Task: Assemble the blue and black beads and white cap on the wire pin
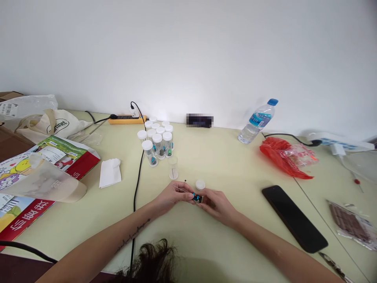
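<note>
- The left hand (173, 197) pinches a small blue-and-black piece (196, 197) between thumb and fingers, low over the bench (235, 169).
- The right hand (219, 205) has its fingers curled at the piece's other end; whether they grip it or only touch it, I cannot tell.
- A white cap (200, 184) lies just beyond the right hand's fingers.
- An uncapped clear tube (173, 169) stands beyond the left hand, near a cluster of white-capped tubes (158, 140).
</note>
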`<state>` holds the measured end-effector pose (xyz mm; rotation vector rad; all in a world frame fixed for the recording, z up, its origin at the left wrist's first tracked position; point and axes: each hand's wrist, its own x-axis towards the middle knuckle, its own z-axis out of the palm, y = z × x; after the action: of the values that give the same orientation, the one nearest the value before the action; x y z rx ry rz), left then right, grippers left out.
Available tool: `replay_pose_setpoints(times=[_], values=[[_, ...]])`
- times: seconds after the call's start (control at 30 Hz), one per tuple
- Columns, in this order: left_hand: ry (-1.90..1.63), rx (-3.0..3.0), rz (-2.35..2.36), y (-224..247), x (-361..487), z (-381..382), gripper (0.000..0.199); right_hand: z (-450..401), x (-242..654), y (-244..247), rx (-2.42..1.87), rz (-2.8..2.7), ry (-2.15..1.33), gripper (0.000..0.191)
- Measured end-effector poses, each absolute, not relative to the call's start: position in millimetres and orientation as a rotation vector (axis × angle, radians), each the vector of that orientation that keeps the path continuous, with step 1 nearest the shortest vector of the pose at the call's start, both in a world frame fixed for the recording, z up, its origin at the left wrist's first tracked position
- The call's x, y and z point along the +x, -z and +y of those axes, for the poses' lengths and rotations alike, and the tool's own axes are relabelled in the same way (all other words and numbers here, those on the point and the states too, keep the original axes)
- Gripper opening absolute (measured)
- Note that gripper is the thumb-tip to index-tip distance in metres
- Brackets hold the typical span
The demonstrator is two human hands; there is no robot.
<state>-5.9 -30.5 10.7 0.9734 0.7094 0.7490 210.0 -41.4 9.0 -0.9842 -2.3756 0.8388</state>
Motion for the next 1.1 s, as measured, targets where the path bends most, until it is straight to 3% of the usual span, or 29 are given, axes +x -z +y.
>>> replay_pose_setpoints(times=[1.1], values=[[-0.760,1.011,0.714,-12.9,-5.8,-30.8,0.022,-41.1,209.9,-7.2,-0.966,-2.369,-0.793,0.023]])
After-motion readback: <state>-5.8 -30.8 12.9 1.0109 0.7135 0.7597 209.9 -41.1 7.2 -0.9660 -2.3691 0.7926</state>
